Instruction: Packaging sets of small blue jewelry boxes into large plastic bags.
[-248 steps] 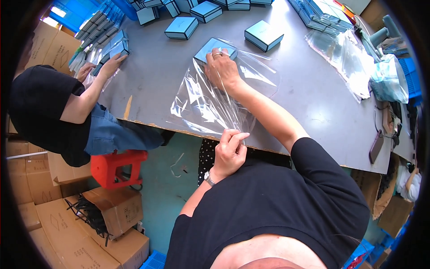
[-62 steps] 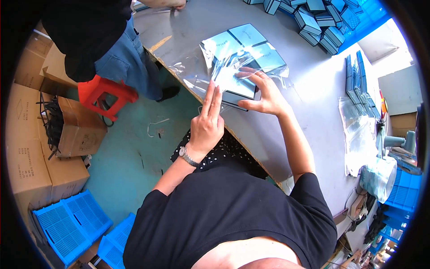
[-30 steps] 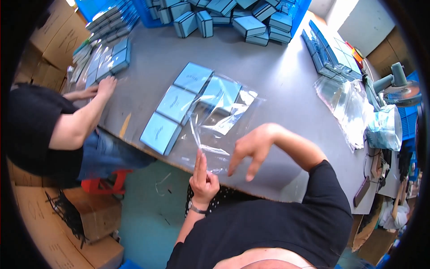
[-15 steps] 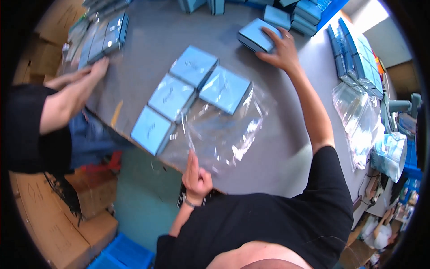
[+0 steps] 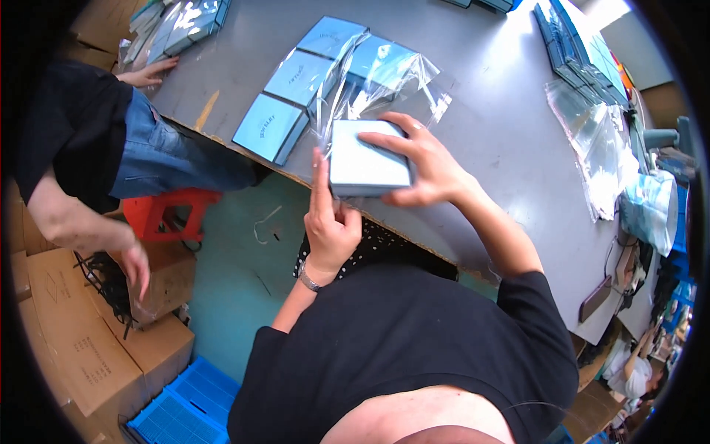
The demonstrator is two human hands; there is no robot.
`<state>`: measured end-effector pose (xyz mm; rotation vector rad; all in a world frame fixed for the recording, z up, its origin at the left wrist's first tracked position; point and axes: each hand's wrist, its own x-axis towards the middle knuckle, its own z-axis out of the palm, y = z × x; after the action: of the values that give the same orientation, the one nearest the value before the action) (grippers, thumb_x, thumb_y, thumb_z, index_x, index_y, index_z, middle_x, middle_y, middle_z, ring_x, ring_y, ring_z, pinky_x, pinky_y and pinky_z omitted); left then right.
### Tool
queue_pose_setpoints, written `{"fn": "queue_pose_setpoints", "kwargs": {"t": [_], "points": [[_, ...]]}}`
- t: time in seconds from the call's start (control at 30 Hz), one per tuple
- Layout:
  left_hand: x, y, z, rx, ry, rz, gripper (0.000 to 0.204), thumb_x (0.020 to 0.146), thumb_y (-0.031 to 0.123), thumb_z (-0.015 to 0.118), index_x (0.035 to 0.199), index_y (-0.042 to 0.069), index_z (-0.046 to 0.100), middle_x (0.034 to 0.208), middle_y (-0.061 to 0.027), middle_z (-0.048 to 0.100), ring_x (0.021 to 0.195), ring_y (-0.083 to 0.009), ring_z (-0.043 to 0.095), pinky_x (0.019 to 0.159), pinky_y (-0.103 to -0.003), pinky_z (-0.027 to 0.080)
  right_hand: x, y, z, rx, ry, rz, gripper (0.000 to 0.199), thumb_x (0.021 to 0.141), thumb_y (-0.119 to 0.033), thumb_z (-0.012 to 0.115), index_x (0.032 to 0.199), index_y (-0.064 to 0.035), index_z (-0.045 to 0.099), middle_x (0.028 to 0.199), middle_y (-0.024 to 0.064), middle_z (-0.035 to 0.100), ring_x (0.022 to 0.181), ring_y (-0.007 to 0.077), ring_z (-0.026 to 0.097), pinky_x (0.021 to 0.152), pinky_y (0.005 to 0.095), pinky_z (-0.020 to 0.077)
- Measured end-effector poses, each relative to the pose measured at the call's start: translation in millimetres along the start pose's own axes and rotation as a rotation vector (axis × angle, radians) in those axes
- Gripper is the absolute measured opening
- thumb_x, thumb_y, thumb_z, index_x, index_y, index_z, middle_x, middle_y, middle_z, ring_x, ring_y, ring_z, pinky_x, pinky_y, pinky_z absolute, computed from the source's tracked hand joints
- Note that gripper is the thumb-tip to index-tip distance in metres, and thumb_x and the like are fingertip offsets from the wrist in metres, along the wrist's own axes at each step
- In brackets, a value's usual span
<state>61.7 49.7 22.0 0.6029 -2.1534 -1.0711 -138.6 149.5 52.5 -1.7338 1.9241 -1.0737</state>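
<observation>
My right hand (image 5: pixel 433 166) grips a light blue box (image 5: pixel 361 166) from its right side, fingers on top and thumb at the near edge. The box is above the front edge of the table, at the mouth of a clear plastic bag (image 5: pixel 421 92). My left hand (image 5: pixel 330 229) is at the box's near left corner. Its index finger stretches up along the bag's edge and the other fingers curl in a pinch on the film. Beyond, several matching boxes (image 5: pixel 297 76) lie in a slanting row, with another box (image 5: pixel 381 59) beside them under or inside the bag; which, I cannot tell.
Wrapped blue boxes (image 5: pixel 584 52) and loose clear bags (image 5: pixel 592 144) lie on the grey table (image 5: pixel 488 126) at right. At left, a co-worker's hand (image 5: pixel 148 74) rests near more wrapped boxes (image 5: pixel 185 29). A red stool (image 5: pixel 166 214), cartons (image 5: pixel 89 340) and a blue crate (image 5: pixel 185 403) stand on the floor.
My right hand has brought a box from the far side of the table to the bag's mouth. My left hand has moved slightly up. One of the co-worker's hands has dropped from the table.
</observation>
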Motion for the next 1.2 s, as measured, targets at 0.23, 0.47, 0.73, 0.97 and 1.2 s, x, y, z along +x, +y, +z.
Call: {"fn": "queue_pose_setpoints", "kwargs": {"t": [0.23, 0.47, 0.73, 0.97, 1.2], "points": [[-6, -3, 23, 0.055, -0.109, 0.163, 0.076, 0.072, -0.010, 0.045, 0.147, 0.001, 0.036, 0.152, -0.0211, 0.038, 0.109, -0.0361, 0.064, 0.060, -0.031, 0.053, 57, 23, 54, -0.616, 0.498, 0.041, 0.071, 0.064, -0.033, 0.080, 0.124, -0.0019, 0.057, 0.136, 0.0370, 0.039, 0.124, 0.0482, 0.038, 0.107, 0.0505, 0.0364], [25, -36, 31, 0.140, -0.038, 0.270, 0.074, 0.069, -0.010, 0.044, 0.143, -0.001, 0.043, 0.146, -0.0237, 0.044, 0.117, -0.0423, 0.058, 0.075, -0.039, 0.057, 50, 41, 32, -0.122, 0.190, -0.001, 0.061, 0.077, -0.027, 0.079, 0.128, -0.0065, 0.053, 0.146, 0.0256, 0.035, 0.128, 0.0451, 0.044, 0.106, 0.0465, 0.0417], [17, -44, 41, 0.254, 0.054, 0.373, 0.055, 0.072, -0.005, 0.048, 0.127, -0.009, 0.055, 0.129, -0.0304, 0.057, 0.111, -0.0427, 0.063, 0.075, -0.041, 0.058, 157, 213, -154, -0.712, 0.679, 0.484, 0.060, 0.074, -0.052, 0.074, 0.120, -0.0146, 0.063, 0.115, 0.0168, 0.061, 0.113, 0.0360, 0.054, 0.087, 0.0450, 0.0485], [19, -47, 42, 0.261, 0.046, 0.293, 0.058, 0.071, -0.002, 0.050, 0.129, -0.008, 0.055, 0.129, -0.0297, 0.058, 0.107, -0.0409, 0.065, 0.074, -0.039, 0.058, 217, 287, -138, -0.854, 0.624, 0.631, 0.072, 0.069, -0.051, 0.072, 0.135, -0.0288, 0.056, 0.142, 0.0139, 0.046, 0.135, 0.0393, 0.033, 0.095, 0.0567, 0.0422], [30, -34, 42, 0.221, 0.072, 0.230, 0.066, 0.072, -0.008, 0.047, 0.137, -0.005, 0.049, 0.140, -0.0248, 0.051, 0.116, -0.0381, 0.061, 0.073, -0.036, 0.057, 48, 191, -98, -0.480, 0.503, 0.028, 0.067, 0.061, -0.039, 0.070, 0.127, -0.0266, 0.066, 0.138, 0.0150, 0.052, 0.132, 0.0395, 0.040, 0.110, 0.0520, 0.0343]]}}
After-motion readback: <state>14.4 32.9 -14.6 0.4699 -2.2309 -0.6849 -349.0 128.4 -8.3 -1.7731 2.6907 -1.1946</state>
